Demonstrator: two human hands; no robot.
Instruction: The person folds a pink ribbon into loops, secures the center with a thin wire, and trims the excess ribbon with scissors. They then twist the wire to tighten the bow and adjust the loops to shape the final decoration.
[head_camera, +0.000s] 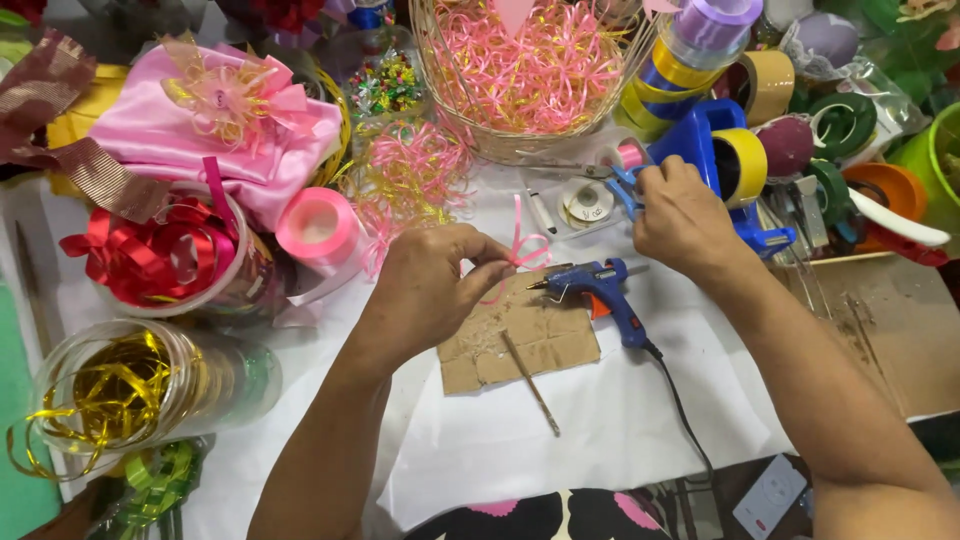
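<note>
The left hand (430, 285) is above the middle of the counter (600, 420). Its fingers (490, 268) pinch a thin pink ribbon (522, 250), which is folded into small loops and stands up just beside the fingertips. The right hand (685, 215) is further back and its fingers are closed on the blue handles of scissors (622, 185); the blades point left and lie flat on the counter.

Between the two hands a blue glue gun (600, 285) rests on its stand, with the nozzle pointing left over a piece of brown cardboard (520, 345). A thin stick (530, 385) lies across the cardboard edge. Behind the hands there is a wicker basket (500, 148) full of pink and gold ribbon shreds. A roll of pink ribbon (318, 228) lies left of the left hand, near a jar (150, 385) with gold ribbon. Tape rolls (745, 165) are behind the right hand.
</note>
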